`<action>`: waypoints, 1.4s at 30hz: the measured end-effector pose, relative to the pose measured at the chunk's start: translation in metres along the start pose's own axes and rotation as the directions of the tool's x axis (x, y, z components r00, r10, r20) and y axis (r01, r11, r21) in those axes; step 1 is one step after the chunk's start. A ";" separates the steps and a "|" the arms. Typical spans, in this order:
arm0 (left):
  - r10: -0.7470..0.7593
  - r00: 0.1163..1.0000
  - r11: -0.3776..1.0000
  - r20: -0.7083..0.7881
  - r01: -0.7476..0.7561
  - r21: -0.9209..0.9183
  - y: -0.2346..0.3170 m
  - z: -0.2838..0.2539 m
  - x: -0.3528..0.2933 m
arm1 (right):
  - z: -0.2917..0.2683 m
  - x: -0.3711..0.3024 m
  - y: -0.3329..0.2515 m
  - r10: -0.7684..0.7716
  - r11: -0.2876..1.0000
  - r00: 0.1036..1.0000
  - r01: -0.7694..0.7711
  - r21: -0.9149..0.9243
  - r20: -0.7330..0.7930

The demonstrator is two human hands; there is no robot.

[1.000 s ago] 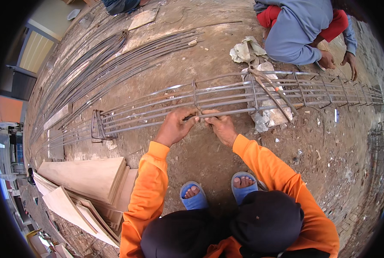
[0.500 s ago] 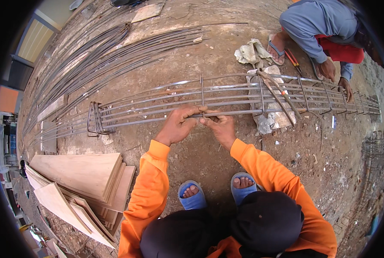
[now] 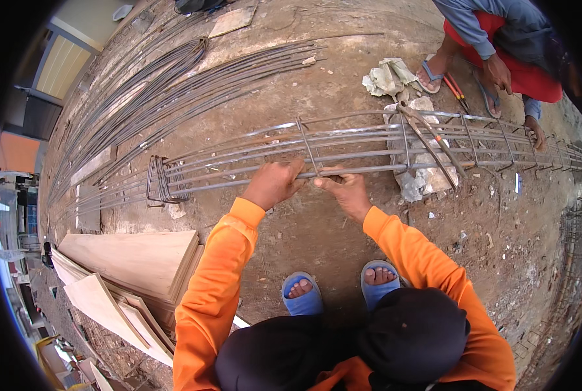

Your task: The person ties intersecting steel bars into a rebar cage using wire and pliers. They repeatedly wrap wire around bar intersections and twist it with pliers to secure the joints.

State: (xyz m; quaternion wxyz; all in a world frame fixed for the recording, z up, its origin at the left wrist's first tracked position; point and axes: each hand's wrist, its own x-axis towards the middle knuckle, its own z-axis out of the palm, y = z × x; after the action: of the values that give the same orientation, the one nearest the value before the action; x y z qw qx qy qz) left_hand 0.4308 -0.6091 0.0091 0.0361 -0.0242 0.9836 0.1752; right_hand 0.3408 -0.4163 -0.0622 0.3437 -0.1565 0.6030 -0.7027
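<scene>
Now, two hands (image 3: 274,185) pinch one steel bar (image 3: 379,170) beside one stirrup (image 3: 306,142), two blue sandals (image 3: 305,302) below.

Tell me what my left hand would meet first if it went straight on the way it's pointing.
Your left hand points up and to the right, so it would probably meet the slanting metal tie across the long bars first, though depth there is hard to judge.

Over my feed I see orange long sleeves (image 3: 206,287) with snug cuffs (image 3: 246,212), black trousers (image 3: 415,326) and blue, open-toed sandals (image 3: 305,303).
</scene>
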 end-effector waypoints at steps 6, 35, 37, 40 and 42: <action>-0.112 0.979 0.962 -0.168 0.150 0.230 0.019 0.028 0.003 | -0.001 0.002 -0.001 0.052 0.994 0.998 -0.054 0.097 0.024; -0.584 0.772 0.759 -0.252 0.409 -0.506 0.065 0.004 0.016 | -0.010 0.007 0.012 -0.043 0.986 0.998 0.035 0.161 0.042; -0.592 0.776 0.746 -0.218 0.425 -0.513 0.066 -0.004 0.011 | -0.004 0.005 0.008 -0.084 0.991 0.996 0.082 0.106 0.018; -0.684 0.719 0.604 -0.125 0.462 -0.649 0.054 0.007 0.008 | 0.010 -0.006 0.004 -0.101 0.991 0.995 0.101 0.082 -0.013; -0.705 0.697 0.569 -0.130 0.447 -0.690 0.054 0.011 0.013 | 0.014 -0.011 0.007 -0.115 0.992 0.991 0.118 0.043 -0.067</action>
State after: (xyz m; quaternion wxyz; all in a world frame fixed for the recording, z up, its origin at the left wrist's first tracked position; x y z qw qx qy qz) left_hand 0.4151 -0.5552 0.0161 -0.1150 -0.3960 0.7914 0.4513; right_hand 0.3599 -0.4191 -0.0636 0.2859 -0.1605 0.5871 -0.7401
